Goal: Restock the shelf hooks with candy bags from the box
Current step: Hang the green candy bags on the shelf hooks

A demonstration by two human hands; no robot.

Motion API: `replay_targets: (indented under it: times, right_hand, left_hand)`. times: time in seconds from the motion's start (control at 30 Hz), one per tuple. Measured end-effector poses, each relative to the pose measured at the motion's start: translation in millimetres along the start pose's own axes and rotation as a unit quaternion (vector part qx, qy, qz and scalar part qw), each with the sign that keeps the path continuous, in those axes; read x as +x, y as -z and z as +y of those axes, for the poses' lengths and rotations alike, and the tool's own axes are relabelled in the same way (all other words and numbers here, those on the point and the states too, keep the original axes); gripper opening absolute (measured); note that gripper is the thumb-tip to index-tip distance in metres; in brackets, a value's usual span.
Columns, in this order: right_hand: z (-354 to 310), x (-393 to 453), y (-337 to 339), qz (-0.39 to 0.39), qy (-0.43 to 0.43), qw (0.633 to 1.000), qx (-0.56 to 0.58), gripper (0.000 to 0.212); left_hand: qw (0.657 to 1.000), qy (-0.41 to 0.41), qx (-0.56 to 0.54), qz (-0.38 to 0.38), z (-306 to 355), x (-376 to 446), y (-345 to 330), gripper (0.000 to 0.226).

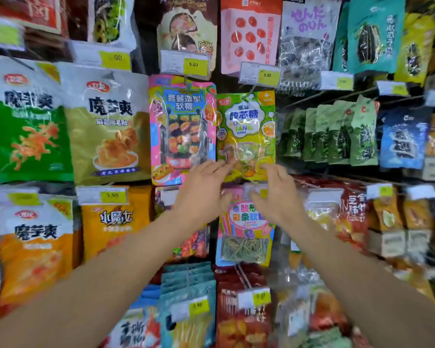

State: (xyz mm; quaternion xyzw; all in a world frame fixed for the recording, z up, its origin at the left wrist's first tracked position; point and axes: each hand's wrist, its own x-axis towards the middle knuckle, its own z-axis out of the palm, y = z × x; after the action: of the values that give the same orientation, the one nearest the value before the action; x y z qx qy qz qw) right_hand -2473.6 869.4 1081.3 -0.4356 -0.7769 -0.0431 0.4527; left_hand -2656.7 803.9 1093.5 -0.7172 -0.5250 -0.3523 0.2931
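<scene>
From the head view, our left hand and right hand reach with loose, empty grips to the green bag, hanging beside the pink bag. If it sits only on the hook's tip, we judge, a nudge could drop it.

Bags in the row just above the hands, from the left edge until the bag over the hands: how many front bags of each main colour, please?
Green and white bag: 1
Gold and white bag: 1
Pink bag: 1
Yellow-green bag: 1
Total: 4
</scene>
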Motion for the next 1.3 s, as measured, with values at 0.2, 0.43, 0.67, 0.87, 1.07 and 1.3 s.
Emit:
replay_targets:
  times: [0.2, 0.43, 0.67, 0.87, 1.07, 1.3]
  right_hand:
    - [-40, -112, -18, -0.095, -0.007, 0.995, 0.002, 0.064]
    - [-98, -277, -67, -0.263, -0.048, 0.963, 0.039, 0.067]
    - [-158, -417, -117, -0.401, -0.058, 0.913, 0.041, 0.069]
    - [-220, -504, -163, -0.515, -0.070, 0.854, 0.027, 0.063]
    - [-298, -574, -237, -0.600, -0.102, 0.793, 0.015, 0.063]
    - [-367, -639, -341, -0.648, -0.150, 0.746, -0.007, 0.054]
  left_hand:
    - [0.989, 0.105, -0.075, -0.073, 14, -110, 23, 0.063]
    - [0.947, 0.224, -0.100, -0.208, 28, -292, 63, 0.055]
    - [0.889, 0.319, -0.115, -0.309, 18, -459, 104, 0.066]
    - [0.827, 0.415, -0.132, -0.355, -15, -577, 131, 0.055]
    - [0.755, 0.498, -0.139, -0.405, -86, -694, 155, 0.058]
    - [0.667, 0.588, -0.146, -0.434, -172, -813, 155, 0.057]
